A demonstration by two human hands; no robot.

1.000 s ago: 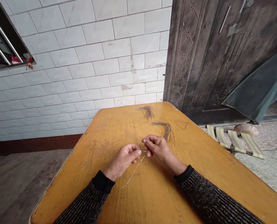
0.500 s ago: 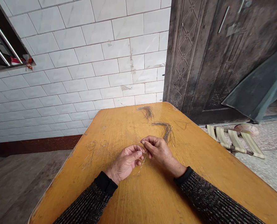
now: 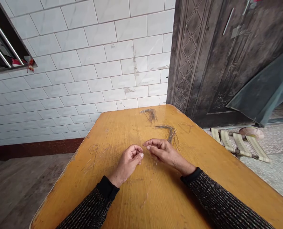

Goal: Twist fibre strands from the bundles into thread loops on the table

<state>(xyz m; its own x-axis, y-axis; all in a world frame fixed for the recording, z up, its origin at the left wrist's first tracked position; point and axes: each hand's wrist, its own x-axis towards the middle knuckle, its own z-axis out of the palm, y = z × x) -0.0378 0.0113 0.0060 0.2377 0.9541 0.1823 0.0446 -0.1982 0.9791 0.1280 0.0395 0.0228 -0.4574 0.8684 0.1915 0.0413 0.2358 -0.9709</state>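
My left hand (image 3: 129,163) is closed in a pinch over the middle of the wooden table, thumb against the curled fingers. A short bit of thin wire shows at its fingertips. Just to the right, my right hand (image 3: 164,155) has its index finger stretched toward the left hand, with the thumb close under it. From beneath the right hand a long thin wire (image 3: 151,182) hangs toward the near part of the table. Its upper end is hidden by the curled fingers. A small gap separates the two hands.
A bent bundle of dark wires (image 3: 171,133) lies beyond my right hand, and a second bundle (image 3: 149,114) near the far edge. Looped wires (image 3: 93,149) lie on the left of the table (image 3: 122,210). A strapped folding stool (image 3: 237,143) stands at the right, before a dark door (image 3: 208,63).
My hands have moved slightly apart, the right one shifting right. The thin wire now hangs longer and lower beneath the right hand.
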